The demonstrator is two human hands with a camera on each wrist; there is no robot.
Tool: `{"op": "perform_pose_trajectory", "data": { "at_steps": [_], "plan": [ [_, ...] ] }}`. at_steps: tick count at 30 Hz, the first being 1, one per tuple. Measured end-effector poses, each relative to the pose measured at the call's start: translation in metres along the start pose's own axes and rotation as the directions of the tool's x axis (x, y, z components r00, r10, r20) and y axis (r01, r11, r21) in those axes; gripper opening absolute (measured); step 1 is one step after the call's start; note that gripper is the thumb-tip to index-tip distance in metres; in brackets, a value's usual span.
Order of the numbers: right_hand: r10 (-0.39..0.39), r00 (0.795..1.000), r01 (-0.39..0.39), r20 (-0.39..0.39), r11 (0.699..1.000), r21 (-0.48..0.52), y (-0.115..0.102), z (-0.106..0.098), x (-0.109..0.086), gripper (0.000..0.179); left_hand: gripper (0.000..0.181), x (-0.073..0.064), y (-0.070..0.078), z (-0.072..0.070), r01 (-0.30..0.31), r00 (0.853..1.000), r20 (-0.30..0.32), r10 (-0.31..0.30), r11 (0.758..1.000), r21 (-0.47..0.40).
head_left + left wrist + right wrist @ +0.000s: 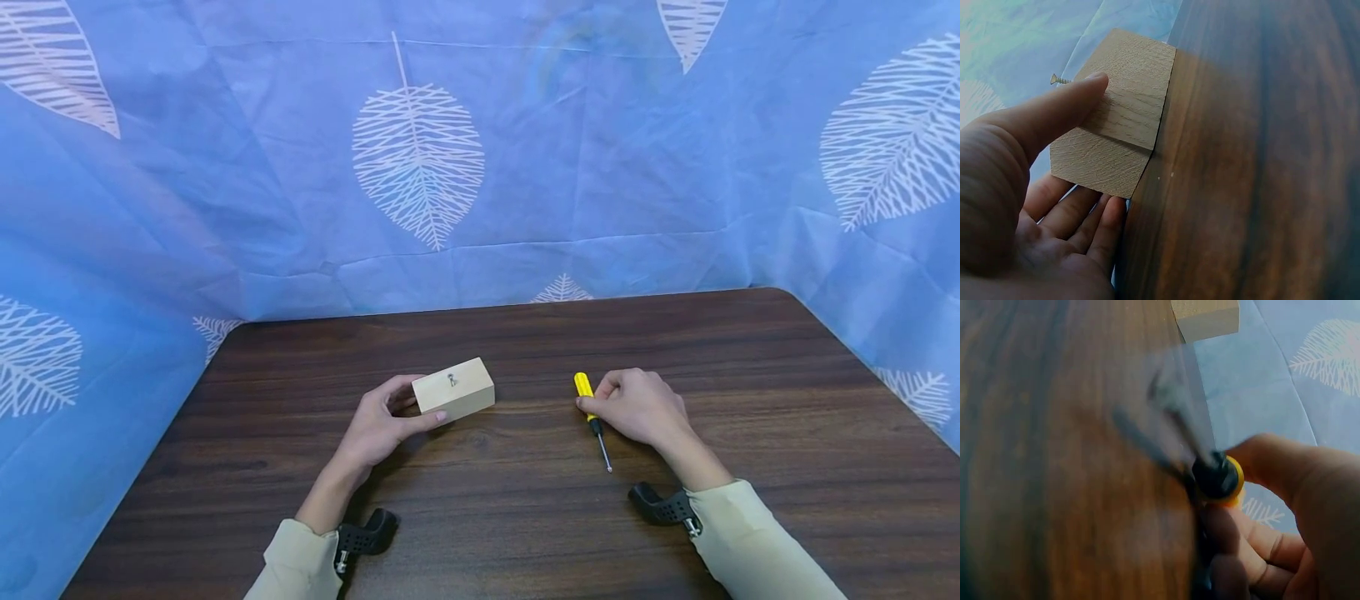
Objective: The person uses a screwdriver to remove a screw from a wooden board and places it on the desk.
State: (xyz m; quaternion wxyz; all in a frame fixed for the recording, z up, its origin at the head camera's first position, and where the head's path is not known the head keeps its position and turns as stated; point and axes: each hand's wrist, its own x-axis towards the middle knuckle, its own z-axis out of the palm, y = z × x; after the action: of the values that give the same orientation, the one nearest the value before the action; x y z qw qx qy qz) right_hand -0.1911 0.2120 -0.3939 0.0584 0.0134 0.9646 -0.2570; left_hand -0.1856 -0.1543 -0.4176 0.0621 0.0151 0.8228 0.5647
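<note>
A pale wooden block sits on the table with a screw standing partway out of its top face. My left hand grips the block's near left end, thumb along the near side and fingers behind. In the left wrist view the thumb presses the block, and the screw sticks out past it. To the right, my right hand pinches a screwdriver by its yellow handle, the metal shaft pointing toward the table's near side. The screwdriver's tip is blurred in the right wrist view.
The dark wooden table spans the space under both hands. A blue cloth with white leaf prints hangs behind and beside it. Black wrist mounts are strapped over the pale sleeves.
</note>
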Motion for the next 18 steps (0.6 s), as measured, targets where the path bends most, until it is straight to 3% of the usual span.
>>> {"op": "perform_pose_trajectory", "data": {
  "at_steps": [3, 5, 10, 14, 18],
  "plan": [
    [-0.008, 1.0, 0.006, 0.018, 0.994, 0.111, -0.001, 0.001, 0.002, 0.035, 0.056, -0.001, 0.0, 0.0, 0.003, 1.0, 0.0, -0.003, 1.0, 0.001],
    [-0.006, 1.0, 0.001, 0.022, 0.972, 0.235, -0.004, 0.002, 0.005, 0.038, 0.055, -0.001, 0.001, -0.001, 0.007, 1.0, -0.004, -0.007, 1.0, -0.003],
    [0.012, 1.0, 0.003, -0.027, 0.869, 0.495, -0.014, 0.009, 0.013, 0.048, 0.053, -0.002, 0.001, -0.001, 0.003, 1.0, -0.008, -0.004, 1.0, -0.017],
    [0.01, 0.994, 0.055, -0.106, 0.801, 0.596, -0.034, 0.01, 0.017, 0.045, 0.053, -0.002, -0.001, 0.0, -0.012, 1.0, -0.007, 0.012, 1.0, -0.012],
    [-0.045, 0.984, 0.153, -0.175, 0.727, 0.669, -0.062, 0.008, 0.018, 0.04, 0.052, -0.001, -0.001, 0.001, -0.022, 1.0, -0.015, 0.022, 1.0, 0.001]
  ]
}}
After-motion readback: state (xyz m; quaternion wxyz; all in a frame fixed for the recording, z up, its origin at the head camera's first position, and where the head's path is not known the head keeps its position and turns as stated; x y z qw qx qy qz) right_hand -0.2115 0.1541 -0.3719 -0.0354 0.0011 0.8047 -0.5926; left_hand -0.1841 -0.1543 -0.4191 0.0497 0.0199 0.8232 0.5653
